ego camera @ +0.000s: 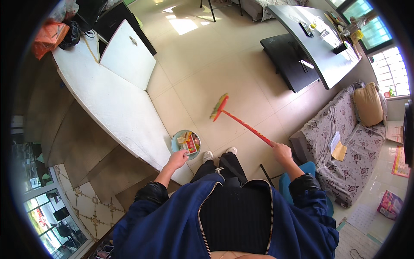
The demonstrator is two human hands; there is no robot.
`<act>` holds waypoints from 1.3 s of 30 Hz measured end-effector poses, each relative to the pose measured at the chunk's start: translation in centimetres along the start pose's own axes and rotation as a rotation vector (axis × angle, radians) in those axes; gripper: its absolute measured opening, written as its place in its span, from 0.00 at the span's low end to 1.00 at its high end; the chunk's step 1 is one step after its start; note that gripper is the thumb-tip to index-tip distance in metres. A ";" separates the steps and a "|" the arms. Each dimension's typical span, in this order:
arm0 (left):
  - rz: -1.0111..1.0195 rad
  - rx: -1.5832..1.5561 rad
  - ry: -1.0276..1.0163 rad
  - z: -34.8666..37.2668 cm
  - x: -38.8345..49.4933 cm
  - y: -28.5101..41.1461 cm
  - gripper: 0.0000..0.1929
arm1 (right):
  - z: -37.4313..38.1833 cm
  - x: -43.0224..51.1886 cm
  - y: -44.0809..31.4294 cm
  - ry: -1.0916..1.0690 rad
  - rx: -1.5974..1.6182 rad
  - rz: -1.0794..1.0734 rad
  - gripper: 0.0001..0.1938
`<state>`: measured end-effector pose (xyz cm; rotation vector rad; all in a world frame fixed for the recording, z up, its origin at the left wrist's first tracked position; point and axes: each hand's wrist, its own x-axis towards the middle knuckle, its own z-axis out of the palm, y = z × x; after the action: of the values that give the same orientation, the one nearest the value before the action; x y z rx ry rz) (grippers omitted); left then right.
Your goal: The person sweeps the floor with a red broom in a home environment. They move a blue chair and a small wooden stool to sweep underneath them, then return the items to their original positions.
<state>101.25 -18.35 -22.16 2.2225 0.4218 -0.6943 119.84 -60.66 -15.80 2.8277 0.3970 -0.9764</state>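
My right hand [282,152] grips the end of a red broom handle. The broom [247,126] reaches forward and left over the tiled floor, its red head and greenish-yellow bristles turned to the left. Whether the bristles touch the floor, I cannot tell. My left hand [179,158] is at the near edge of a round light-blue bin [173,142], which holds wrappers and other packaging [191,144]. The fingers are curled, and whether they hold the rim or anything else is unclear.
A white counter [119,100] with an open-standing white door panel [129,55] runs along the left. Ahead right stands a dark glossy table [300,35] by a lower black table [281,55]. A flower-patterned sofa [352,158] and a blue stool [309,168] are at the right.
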 end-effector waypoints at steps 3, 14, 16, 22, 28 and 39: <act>0.049 0.046 -0.070 0.5 2.7 3.0 0.15 | -0.7 6.7 -5.5 -0.029 0.027 -0.107 0.22; 0.082 0.121 -0.223 2.5 10.7 12.6 0.17 | 0.6 13.2 6.6 -0.141 0.013 -0.105 0.25; 0.115 0.121 -0.161 2.0 13.3 13.8 0.17 | 0.4 9.3 13.2 -0.182 0.003 0.008 0.24; 0.219 0.091 -0.086 0.8 18.2 18.4 0.16 | -3.4 4.2 21.3 -0.090 0.181 0.147 0.24; 0.239 0.135 -0.197 -0.3 20.3 20.5 0.16 | -5.4 15.7 14.1 -0.022 0.340 0.103 0.22; 0.152 -0.042 -0.113 -11.7 28.3 16.1 0.16 | -14.5 33.5 2.8 -0.279 0.579 0.203 0.23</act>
<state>135.84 -17.96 -23.33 2.1383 0.2059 -0.7189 154.56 -53.54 -25.14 3.0417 -0.2427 -1.6244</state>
